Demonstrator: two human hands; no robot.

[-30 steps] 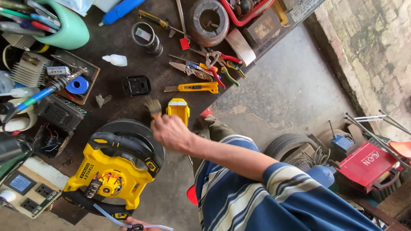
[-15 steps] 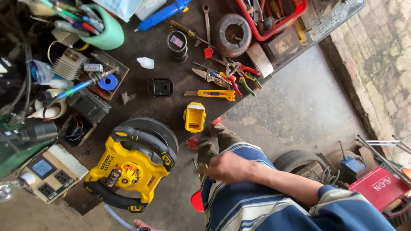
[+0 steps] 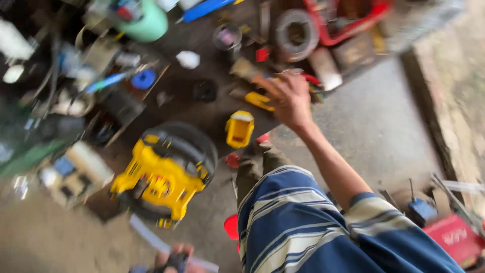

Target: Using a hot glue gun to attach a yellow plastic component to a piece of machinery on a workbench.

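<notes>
Motion blur softens the whole view, so small details are hard to read. Right hand (image 3: 290,101) sits just above the centre of the frame, reaching out over the cluttered dark desk (image 3: 202,114), its arm running down to a blue and cream striped sleeve (image 3: 389,217) at lower right. The fingers are closed around a paintbrush (image 3: 252,73) whose pale bristles point toward the upper left; the handle is lost in the blur under the fingers. Just beside the hand, to its left, lies a yellow utility knife (image 3: 259,100), and below that a small yellow box-shaped tool (image 3: 240,129) stands at the desk's near edge. A large yellow and black power tool (image 3: 161,177) lies in the lower left part of the frame, well apart from the right hand. Above the hand, near the top edge, a grey roll of tape (image 3: 298,33) lies beside a red tray (image 3: 353,20). A mint green cup (image 3: 146,23) holding pens sits at upper left, with a blue tape roll (image 3: 144,79) below it. Left hand (image 3: 174,259) shows only partly at the bottom edge, near a pale strip (image 3: 151,240); whether its fingers are wide or closed I cannot tell. A red case (image 3: 454,237) lies on the grey floor (image 3: 374,131) at lower right.
</notes>
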